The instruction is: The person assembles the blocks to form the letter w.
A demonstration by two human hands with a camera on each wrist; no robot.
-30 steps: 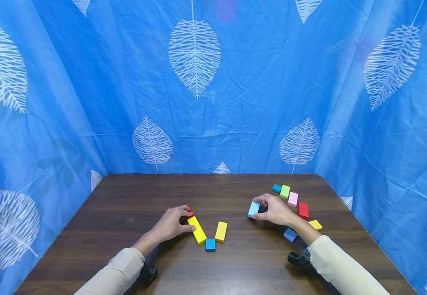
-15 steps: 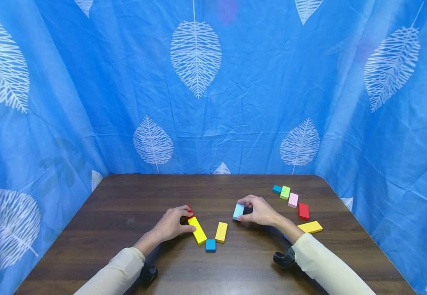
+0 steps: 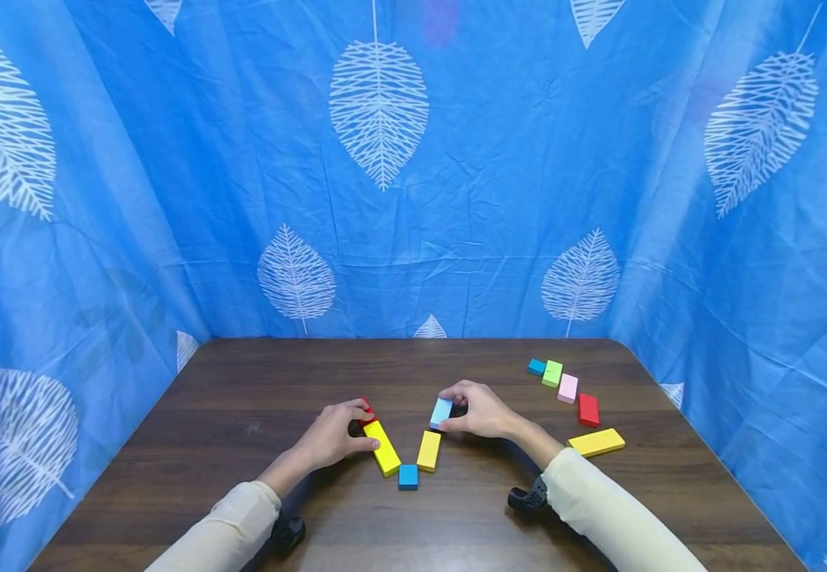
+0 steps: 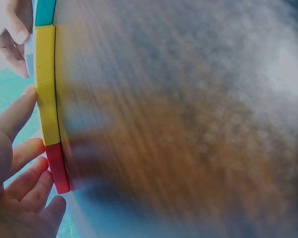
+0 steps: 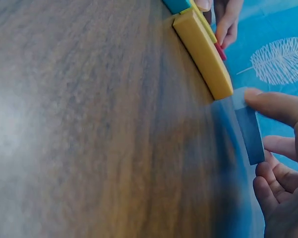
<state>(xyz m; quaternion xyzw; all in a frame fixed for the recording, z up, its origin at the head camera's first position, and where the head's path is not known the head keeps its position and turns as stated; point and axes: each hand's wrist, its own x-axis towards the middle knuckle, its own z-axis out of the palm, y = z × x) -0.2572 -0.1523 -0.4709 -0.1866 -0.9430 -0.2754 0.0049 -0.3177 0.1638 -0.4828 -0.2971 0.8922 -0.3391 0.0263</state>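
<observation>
My left hand [image 3: 334, 433] rests its fingertips at a red block [image 4: 57, 168], with the thumb against the long yellow block [image 3: 382, 449]. Those two blocks lie end to end in a slanting line on the table. A small blue block [image 3: 408, 477] lies at the yellow one's near end. From there an orange-yellow block [image 3: 428, 451] slants away to the right. My right hand [image 3: 481, 411] holds a light blue block [image 3: 441, 413] between thumb and fingers, right at the far end of the orange-yellow block. In the right wrist view the light blue block [image 5: 251, 134] nearly meets that end.
On the table's right side lie a teal block [image 3: 536, 366], a green block [image 3: 552, 373], a pink block [image 3: 567, 388], a red block [image 3: 588, 410] and a long yellow block [image 3: 597, 442]. A blue leaf-patterned curtain [image 3: 413, 238] hangs behind the dark wooden table [image 3: 256, 389].
My right hand has carried the light blue block leftward to the orange-yellow block's far end. The dark blue block on the right is now hidden by the right arm. My left hand stays put.
</observation>
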